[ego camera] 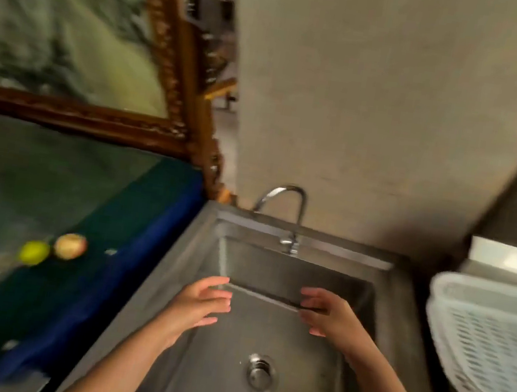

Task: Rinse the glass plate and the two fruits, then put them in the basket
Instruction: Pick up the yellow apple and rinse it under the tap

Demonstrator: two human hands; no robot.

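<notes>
Hands, left [202, 301] and right [327, 312], grip the opposite edges of the glass plate [262, 309] over the sink [290, 383], where it looks stiff, slippery and breakable, while 2 fruits [52, 250] wait left and the basket [488, 344] right.

Sink [266, 323] brushed stainless steel, dull sheen; faucet [285, 206] polished chrome, glossy. Glass plate [264, 288] clear, smooth, nearly invisible. Basket [492, 341] white perforated plastic, matt. Picture frame [174, 51] carved dark wood, varnished. Counter cover [80, 270] green-blue, looks like cloth. Wall [380, 96] matt, rough plaster.
</notes>
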